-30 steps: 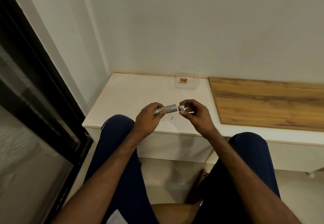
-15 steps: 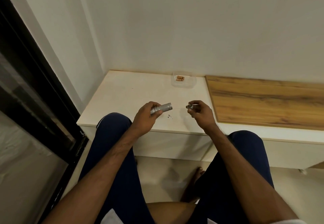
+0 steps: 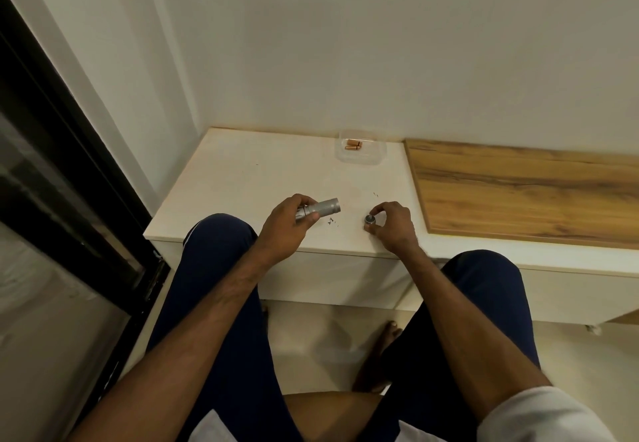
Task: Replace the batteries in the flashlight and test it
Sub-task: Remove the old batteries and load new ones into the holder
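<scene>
Left hand (image 3: pixel 288 230) closed around the silver flashlight body (image 3: pixel 320 209), open end toward the right, held just above the white cabinet top (image 3: pixel 249 186). Right hand (image 3: pixel 392 225) — fingertips pinched on the end cap (image 3: pixel 369 219), at or just above the surface. Best to stand the cap flat, away from the edge, then tip the body to empty it. Spare batteries (image 3: pixel 353 145) in a clear tray (image 3: pixel 359 160) by the pale wall; wood panel (image 3: pixel 525 192) right, dark-framed glass left.

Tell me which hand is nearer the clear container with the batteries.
Right. The right hand, pinching the end cap, sits below and slightly right of the clear container. The left hand, holding the flashlight body, is farther, below-left.
</scene>
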